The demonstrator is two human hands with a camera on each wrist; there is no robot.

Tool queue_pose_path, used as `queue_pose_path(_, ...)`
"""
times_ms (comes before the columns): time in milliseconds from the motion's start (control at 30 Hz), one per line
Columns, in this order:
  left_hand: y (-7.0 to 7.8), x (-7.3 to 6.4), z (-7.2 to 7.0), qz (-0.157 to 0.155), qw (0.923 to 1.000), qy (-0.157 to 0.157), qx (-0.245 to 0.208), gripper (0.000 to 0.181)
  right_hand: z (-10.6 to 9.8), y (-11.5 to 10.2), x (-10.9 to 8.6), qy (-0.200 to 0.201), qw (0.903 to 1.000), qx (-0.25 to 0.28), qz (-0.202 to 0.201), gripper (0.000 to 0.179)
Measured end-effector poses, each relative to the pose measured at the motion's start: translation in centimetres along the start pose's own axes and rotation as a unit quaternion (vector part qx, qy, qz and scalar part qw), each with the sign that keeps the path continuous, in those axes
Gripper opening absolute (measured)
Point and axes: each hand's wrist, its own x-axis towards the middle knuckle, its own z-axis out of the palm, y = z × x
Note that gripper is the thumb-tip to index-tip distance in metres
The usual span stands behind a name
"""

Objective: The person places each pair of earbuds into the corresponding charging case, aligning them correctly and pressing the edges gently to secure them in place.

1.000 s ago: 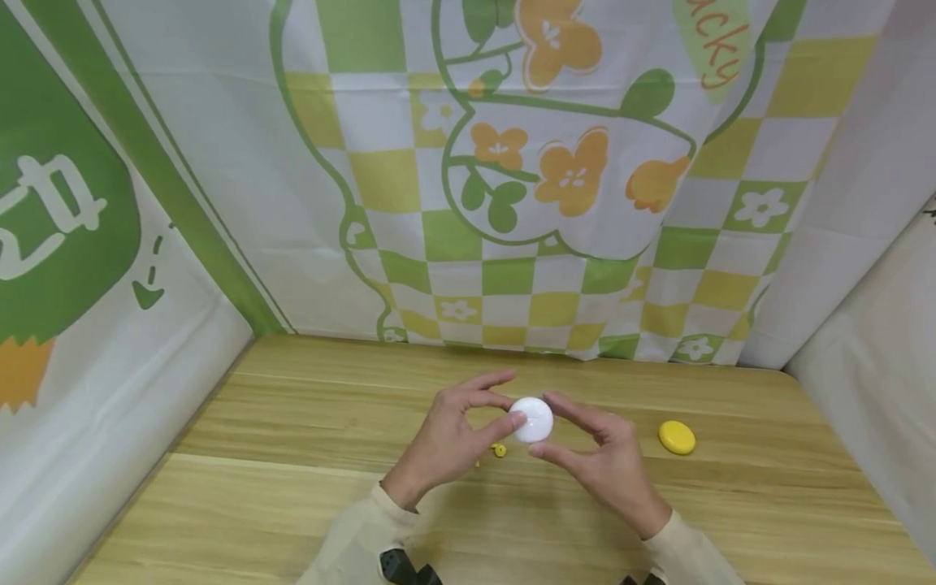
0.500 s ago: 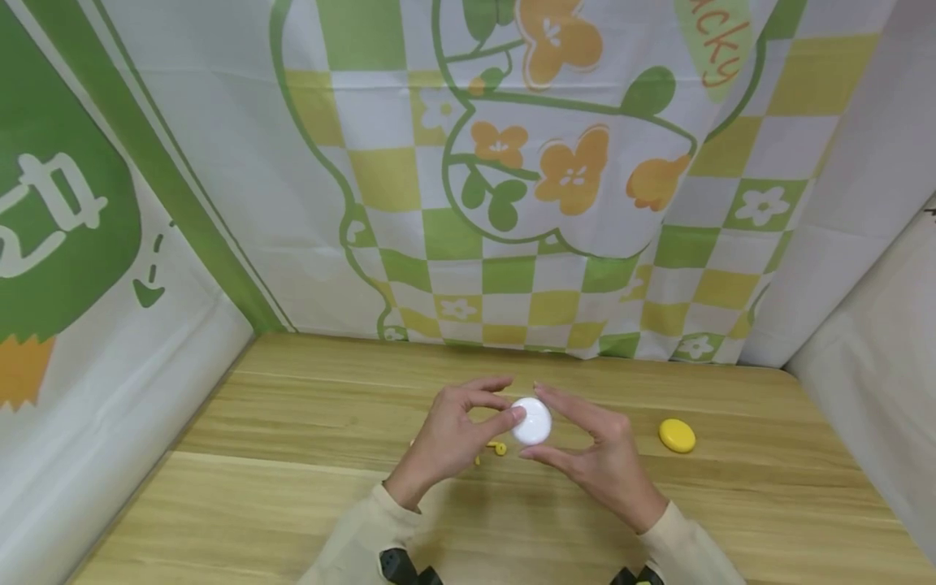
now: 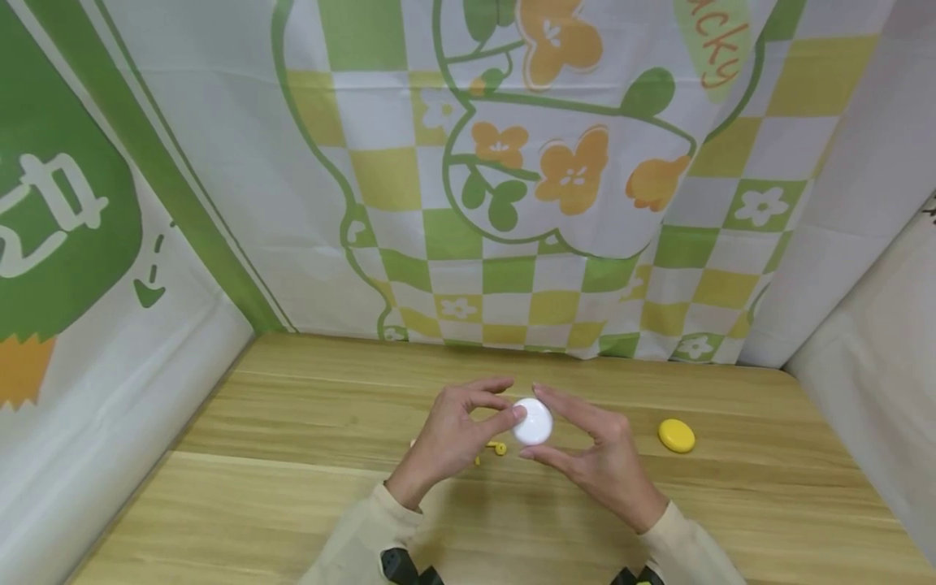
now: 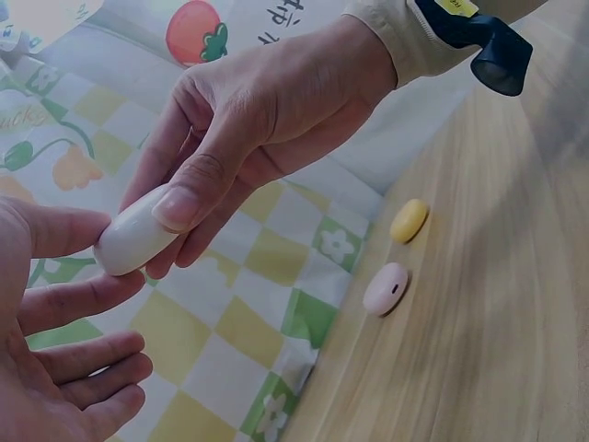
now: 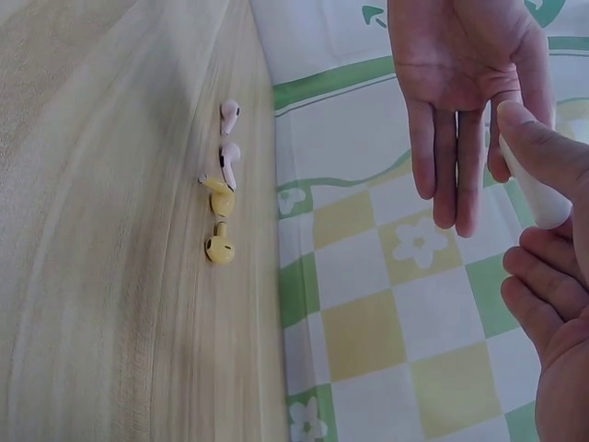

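Observation:
A small white earbud case [image 3: 535, 426], rounded and smooth, is held up above the table between both hands. My left hand [image 3: 455, 431] pinches its left side, the thumb lying over the face of the case. From the other side my right hand [image 3: 613, 455] holds the rim between thumb and index finger. In the left wrist view the lid of the white case [image 4: 136, 238] looks closed. Below the hands lie yellow earbuds [image 5: 219, 247] and pink earbuds [image 5: 230, 164] in a row, mostly hidden behind the left hand in the head view.
On the wooden table [image 3: 292, 504], a yellow earbud case [image 3: 677, 436] lies to the right. Beside it is a pink earbud case [image 4: 385, 289], hidden by the right hand in the head view. A printed checkered cloth [image 3: 512, 276] hangs along the back edge.
The right hand has shifted slightly left and its fingers have slid along the rim of the white case. The left hand has barely moved, keeping its pinch.

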Motion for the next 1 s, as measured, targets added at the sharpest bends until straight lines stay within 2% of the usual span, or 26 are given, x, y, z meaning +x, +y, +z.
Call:
queue_pose_path(433, -0.22, -0.04, 0.06, 0.002, 1.0000, -0.003, -0.004, 0.020, 0.12, 0.26, -0.11, 0.000, 0.9999, 0.017, -0.003, 0.066)
queue_pose_path(1000, -0.19, -0.17, 0.07, 0.008, 0.9998, -0.003, -0.016, 0.017, 0.18, 0.25, 0.01, -0.014, 0.9984, 0.052, 0.017, 0.067)
